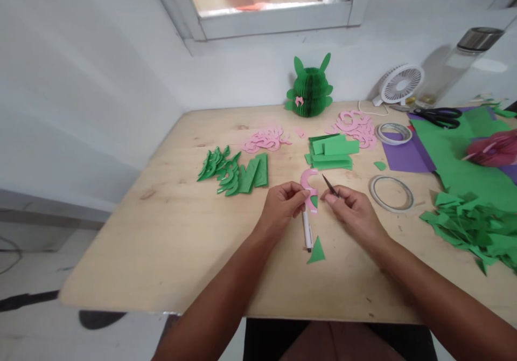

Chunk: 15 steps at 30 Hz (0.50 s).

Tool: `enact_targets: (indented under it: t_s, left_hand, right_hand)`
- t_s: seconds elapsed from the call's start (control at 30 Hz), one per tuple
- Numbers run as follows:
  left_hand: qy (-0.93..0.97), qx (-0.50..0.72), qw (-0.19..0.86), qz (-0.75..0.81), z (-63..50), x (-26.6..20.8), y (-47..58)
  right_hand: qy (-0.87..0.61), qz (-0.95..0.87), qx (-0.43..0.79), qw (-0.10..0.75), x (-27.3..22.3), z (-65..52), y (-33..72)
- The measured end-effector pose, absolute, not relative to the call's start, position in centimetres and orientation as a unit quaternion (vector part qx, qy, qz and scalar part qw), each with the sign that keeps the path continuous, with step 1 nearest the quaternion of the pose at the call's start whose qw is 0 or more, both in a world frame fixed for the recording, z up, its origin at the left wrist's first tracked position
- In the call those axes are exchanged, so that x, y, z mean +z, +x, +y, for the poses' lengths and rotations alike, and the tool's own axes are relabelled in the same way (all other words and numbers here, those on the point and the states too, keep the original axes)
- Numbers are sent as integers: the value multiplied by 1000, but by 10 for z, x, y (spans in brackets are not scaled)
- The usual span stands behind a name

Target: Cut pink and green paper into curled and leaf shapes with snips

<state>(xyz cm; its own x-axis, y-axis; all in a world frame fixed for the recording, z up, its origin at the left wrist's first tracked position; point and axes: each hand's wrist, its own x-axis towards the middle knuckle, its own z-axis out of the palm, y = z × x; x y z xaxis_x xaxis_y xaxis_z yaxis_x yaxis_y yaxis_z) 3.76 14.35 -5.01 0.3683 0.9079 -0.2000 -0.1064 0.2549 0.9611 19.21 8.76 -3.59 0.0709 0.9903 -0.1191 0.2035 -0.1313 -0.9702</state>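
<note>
Pinched in my left hand point(287, 202) is a pink paper cutout point(309, 178) with a curved, wavy outline and small white patches on it. My right hand point(352, 206), just to the right, is closed around a thin dark pointed tool point(330, 185), its tip toward the cutout; I cannot tell its exact kind. Tool and cutout are apart. Below the left fingers lies a white pen point(307, 231), beside a green triangular paper scrap point(317, 251). Another bit of green paper point(314, 201) shows behind the cutout.
Green cut shapes point(226, 172), pink cutouts point(264, 139) and green strips point(333, 151) lie beyond my hands. A green paper figure point(310, 89) stands by the wall. Rightward are tape rolls point(391, 193), black scissors point(438, 116), a fan point(402, 83) and green scraps point(472, 226).
</note>
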Motion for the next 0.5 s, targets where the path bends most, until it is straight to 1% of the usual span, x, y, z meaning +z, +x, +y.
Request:
enact_targets:
  t_s: [0.1, 0.27, 0.5]
  left_hand:
    - [478, 405, 647, 435, 145, -48, 37]
    - [470, 445, 615, 449, 146, -47, 35]
    - [452, 460, 629, 434, 146, -46, 34]
  right_hand:
    - [-567, -527, 471, 424, -35, 86, 193]
    - [-573, -584, 457, 349, -37, 87, 193]
    - [-576, -596, 466, 309, -43, 89, 193]
